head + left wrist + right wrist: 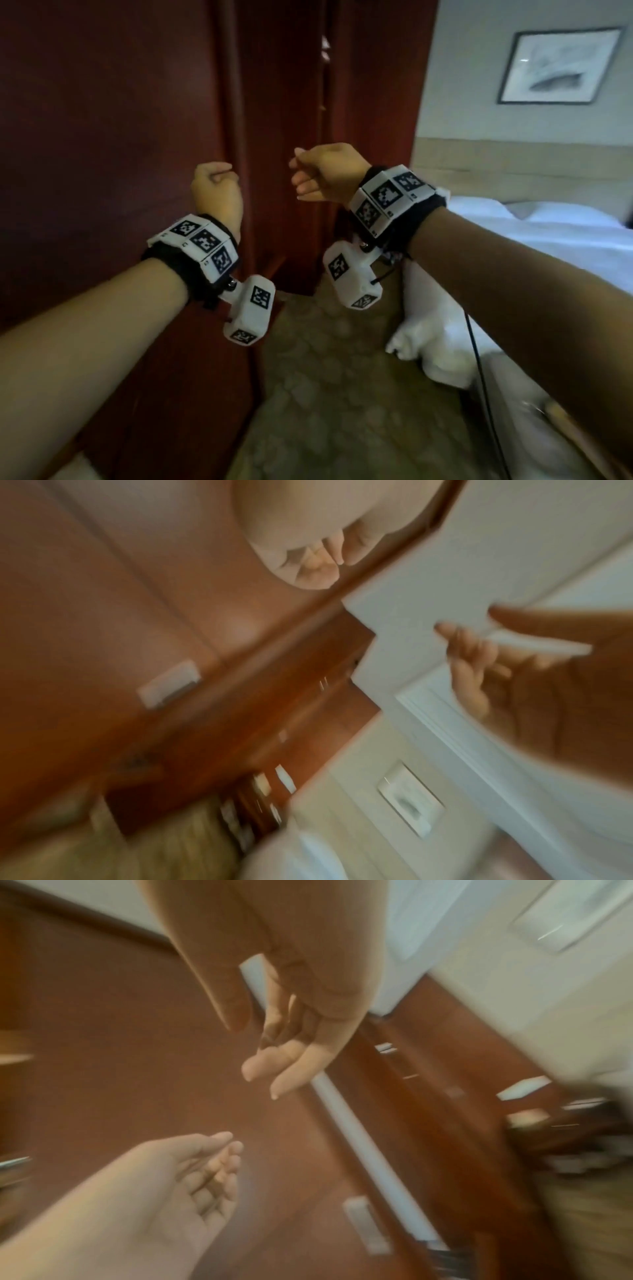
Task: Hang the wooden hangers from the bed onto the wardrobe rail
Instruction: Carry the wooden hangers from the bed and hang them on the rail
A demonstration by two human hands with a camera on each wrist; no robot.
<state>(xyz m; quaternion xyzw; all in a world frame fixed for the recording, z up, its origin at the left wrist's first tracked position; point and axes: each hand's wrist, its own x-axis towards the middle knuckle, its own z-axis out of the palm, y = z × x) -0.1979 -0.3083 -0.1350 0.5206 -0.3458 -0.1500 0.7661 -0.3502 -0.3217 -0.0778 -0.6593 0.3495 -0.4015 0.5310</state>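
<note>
Both wrist views are smeared by motion blur, the wardrobe rail is hidden behind the dark red wardrobe doors [113,130], and only a cut-off pale wooden piece, perhaps a hanger [561,421], can be made out on the bed [548,236] at lower right. The left hand [216,195] and right hand [327,174] are raised before the doors, fingers loosely curled, nothing held.
</note>
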